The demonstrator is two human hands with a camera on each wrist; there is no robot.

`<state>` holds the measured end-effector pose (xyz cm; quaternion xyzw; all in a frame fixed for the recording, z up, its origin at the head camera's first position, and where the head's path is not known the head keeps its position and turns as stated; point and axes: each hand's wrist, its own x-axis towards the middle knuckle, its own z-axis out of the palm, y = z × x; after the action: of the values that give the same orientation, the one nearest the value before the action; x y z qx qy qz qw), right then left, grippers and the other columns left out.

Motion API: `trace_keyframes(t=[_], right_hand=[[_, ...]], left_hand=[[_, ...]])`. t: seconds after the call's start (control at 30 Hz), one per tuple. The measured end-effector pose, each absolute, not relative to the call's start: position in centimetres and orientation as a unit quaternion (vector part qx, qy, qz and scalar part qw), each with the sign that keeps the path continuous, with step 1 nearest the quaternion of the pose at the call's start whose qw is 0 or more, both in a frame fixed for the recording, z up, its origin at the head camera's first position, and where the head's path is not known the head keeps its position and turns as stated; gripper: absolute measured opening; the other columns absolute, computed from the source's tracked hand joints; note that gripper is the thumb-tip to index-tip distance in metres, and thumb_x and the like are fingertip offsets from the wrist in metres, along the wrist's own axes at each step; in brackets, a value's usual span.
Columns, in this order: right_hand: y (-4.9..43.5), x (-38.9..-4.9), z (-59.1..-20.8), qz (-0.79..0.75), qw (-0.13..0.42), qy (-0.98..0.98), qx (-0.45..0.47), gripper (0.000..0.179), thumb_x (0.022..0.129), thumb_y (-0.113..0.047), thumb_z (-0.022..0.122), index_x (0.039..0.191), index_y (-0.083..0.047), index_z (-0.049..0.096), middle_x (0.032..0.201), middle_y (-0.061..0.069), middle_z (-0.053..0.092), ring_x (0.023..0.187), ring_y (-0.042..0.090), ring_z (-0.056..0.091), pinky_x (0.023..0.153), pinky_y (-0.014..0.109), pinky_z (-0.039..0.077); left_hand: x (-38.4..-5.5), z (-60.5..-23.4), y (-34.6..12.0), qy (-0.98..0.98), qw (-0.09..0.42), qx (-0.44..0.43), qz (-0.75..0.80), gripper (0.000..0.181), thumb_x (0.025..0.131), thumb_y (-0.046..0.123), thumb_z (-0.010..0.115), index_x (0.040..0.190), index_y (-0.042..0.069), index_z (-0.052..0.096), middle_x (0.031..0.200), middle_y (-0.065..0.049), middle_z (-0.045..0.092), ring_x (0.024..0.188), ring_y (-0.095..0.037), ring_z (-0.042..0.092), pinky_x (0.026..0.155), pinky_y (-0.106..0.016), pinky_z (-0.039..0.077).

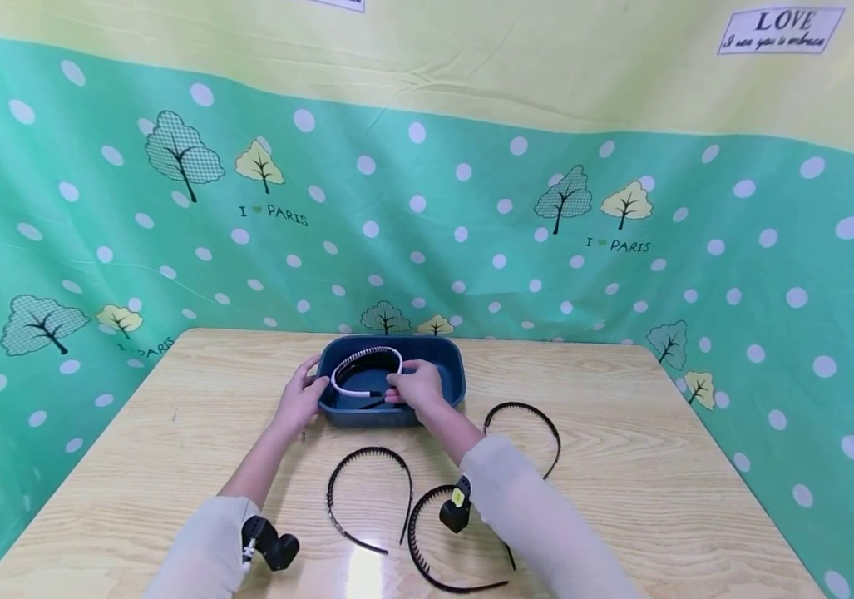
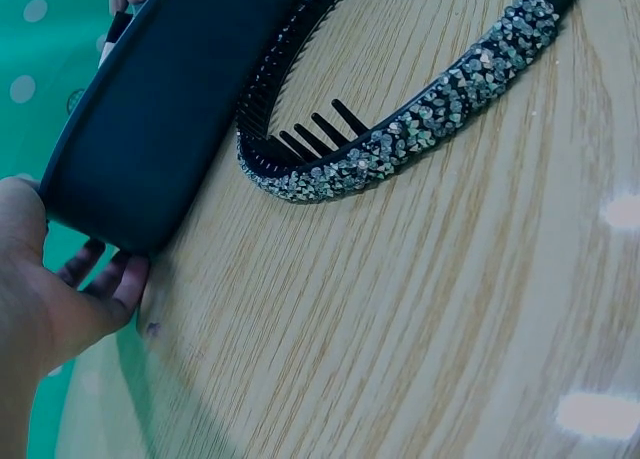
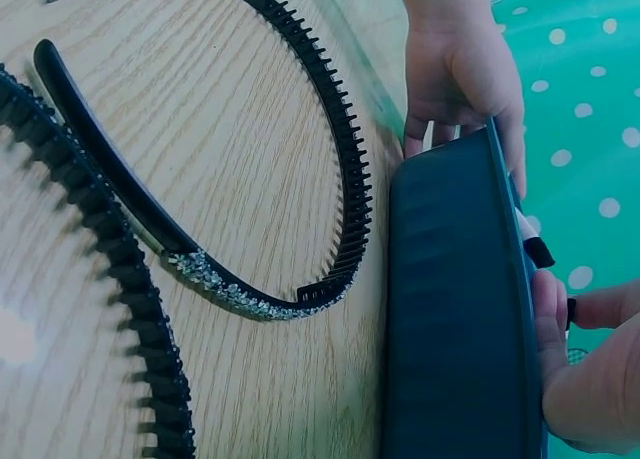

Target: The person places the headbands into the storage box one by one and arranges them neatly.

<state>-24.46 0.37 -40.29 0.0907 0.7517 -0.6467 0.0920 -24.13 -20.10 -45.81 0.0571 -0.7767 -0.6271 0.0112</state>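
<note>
- Lower centre, three black headbands (image 1: 413, 541) lie on the bench (image 1: 209, 416); the right sleeve (image 1: 531, 516) and wrist camera (image 1: 455, 514) hide parts of two.
- At centre, the left hand (image 1: 299, 401) grips the blue bin (image 1: 370, 419) by its left end, fingertips hidden in the head view.
- The right hand (image 1: 421, 388) pinches the white headband (image 1: 355, 393) inside the bin; dark shapes there are hard to make out.
- Along the top edge, one curtain label (image 1: 343, 3) is cut off.

Dotted green backdrop (image 1: 464, 204) (probably a cropped label (image 1: 344, 3) up top) behind wooden table (image 1: 614, 408)
</note>
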Motion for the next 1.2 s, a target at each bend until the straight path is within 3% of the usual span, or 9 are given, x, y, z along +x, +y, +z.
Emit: trace_keyframes(t=[0.3, 0.6, 0.77, 0.93, 1.2], right_hand=[[0.3, -24.6, -40.3, -0.643, 0.11, 0.754, 0.079, 0.052, 0.087, -0.006, 0.064, 0.134, -0.001, 0.044, 0.1, 0.023, 0.067, 0.058, 0.013, 0.067, 0.061, 0.027, 0.056], [0.6, -24.9, -40.1, -0.607, 0.129, 0.782, 0.051, 0.052, 0.084, -0.008, 0.068, 0.131, 0.0, 0.048, 0.077, 0.012, 0.067, 0.053, 0.011, 0.061, 0.055, 0.025, 0.055], [1.2, -25.1, -39.9, -0.564, 0.141, 0.814, 0.025, 0.046, 0.082, -0.009, 0.07, 0.125, 0.002, 0.054, 0.085, 0.013, 0.069, 0.059, 0.015, 0.063, 0.056, 0.025, 0.054], [1.7, -25.0, -39.7, -0.503, 0.153, 0.851, -0.003, 0.036, 0.081, -0.011, 0.072, 0.114, 0.001, 0.063, 0.096, 0.011, 0.067, 0.072, 0.021, 0.068, 0.065, 0.028, 0.053], [1.7, -25.1, -40.2, -0.437, 0.16, 0.884, -0.033, 0.021, 0.082, -0.015, 0.071, 0.102, -0.006, 0.07, 0.104, 0.006, 0.064, 0.073, 0.015, 0.064, 0.075, 0.032, 0.052]], left_hand=[[-24.2, -45.8, -20.1, -0.773, 0.006, 0.061, -0.632, 0.053, 0.099, 0.018, 0.041, 0.149, 0.014, 0.023, 0.135, -0.03, 0.041, 0.101, -0.033, 0.057, 0.061, -0.025, 0.052], [-24.1, -45.6, -20.0, -0.781, 0.016, 0.066, -0.621, 0.051, 0.099, 0.017, 0.043, 0.147, 0.015, 0.028, 0.131, -0.028, 0.046, 0.094, -0.025, 0.058, 0.062, -0.024, 0.052], [-24.1, -45.6, -19.9, -0.779, 0.014, 0.068, -0.624, 0.051, 0.099, 0.017, 0.043, 0.147, 0.016, 0.028, 0.132, -0.028, 0.046, 0.096, -0.025, 0.057, 0.063, -0.024, 0.052], [-24.2, -45.6, -19.9, -0.777, 0.013, 0.067, -0.625, 0.051, 0.099, 0.017, 0.042, 0.148, 0.016, 0.028, 0.133, -0.028, 0.045, 0.099, -0.028, 0.056, 0.063, -0.024, 0.052], [-24.2, -45.8, -20.0, -0.776, 0.016, 0.06, -0.628, 0.052, 0.099, 0.016, 0.043, 0.148, 0.014, 0.027, 0.131, -0.029, 0.045, 0.088, -0.019, 0.058, 0.062, -0.024, 0.052]])
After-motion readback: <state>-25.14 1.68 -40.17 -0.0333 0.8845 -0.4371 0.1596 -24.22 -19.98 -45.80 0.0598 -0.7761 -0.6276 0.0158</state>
